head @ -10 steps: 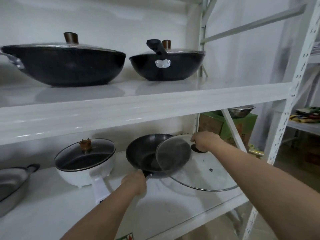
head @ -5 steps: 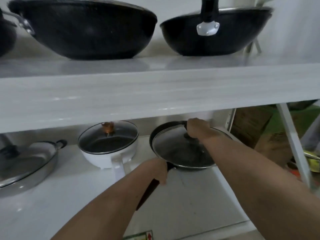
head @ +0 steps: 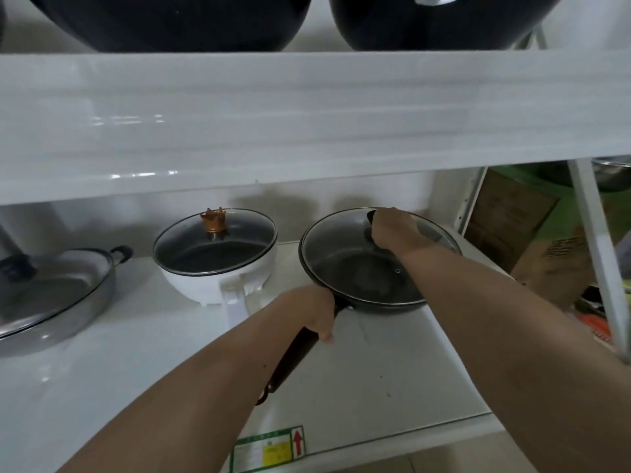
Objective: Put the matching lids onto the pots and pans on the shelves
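Observation:
A black frying pan (head: 386,303) stands on the lower shelf (head: 341,387), right of centre. A round glass lid (head: 345,247) lies flat on its rim. My right hand (head: 396,230) is closed over the lid's black knob at the far side. My left hand (head: 312,312) grips the pan's dark handle (head: 290,360), which points toward me. Left of the pan sits a white pot (head: 218,281) with a glass lid and a gold crown-shaped knob (head: 213,220).
A steel pan (head: 85,302) with a metal lid lies at the far left of the lower shelf. Two black woks (head: 170,22) rest on the upper shelf (head: 307,124). Cardboard boxes (head: 532,240) and a white upright post (head: 597,250) stand to the right.
My right hand has swung the glass lid from its tilted spot beside the pan and laid it flat on the pan. The camera has dropped lower and closer to the lower shelf.

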The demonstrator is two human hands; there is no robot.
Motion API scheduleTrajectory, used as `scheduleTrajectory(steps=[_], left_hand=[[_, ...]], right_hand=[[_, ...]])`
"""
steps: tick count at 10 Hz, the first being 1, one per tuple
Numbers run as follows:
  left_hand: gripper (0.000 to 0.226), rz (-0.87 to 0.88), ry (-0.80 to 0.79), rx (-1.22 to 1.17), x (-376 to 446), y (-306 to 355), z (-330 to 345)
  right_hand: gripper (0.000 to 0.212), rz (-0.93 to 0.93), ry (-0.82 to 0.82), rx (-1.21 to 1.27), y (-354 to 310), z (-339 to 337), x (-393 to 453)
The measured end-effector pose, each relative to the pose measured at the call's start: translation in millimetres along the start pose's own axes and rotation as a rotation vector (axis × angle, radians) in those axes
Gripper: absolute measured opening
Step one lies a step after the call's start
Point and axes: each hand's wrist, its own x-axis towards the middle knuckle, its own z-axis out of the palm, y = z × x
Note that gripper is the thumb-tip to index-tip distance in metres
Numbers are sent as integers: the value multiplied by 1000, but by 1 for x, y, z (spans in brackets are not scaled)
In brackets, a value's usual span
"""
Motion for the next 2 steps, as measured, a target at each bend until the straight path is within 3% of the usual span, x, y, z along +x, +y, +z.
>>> scheduleTrajectory(steps=[2], left_hand=[[33,10,281,-79,-4,-2,-6]], right_hand=[[44,34,86,15,-13,-4,-10]])
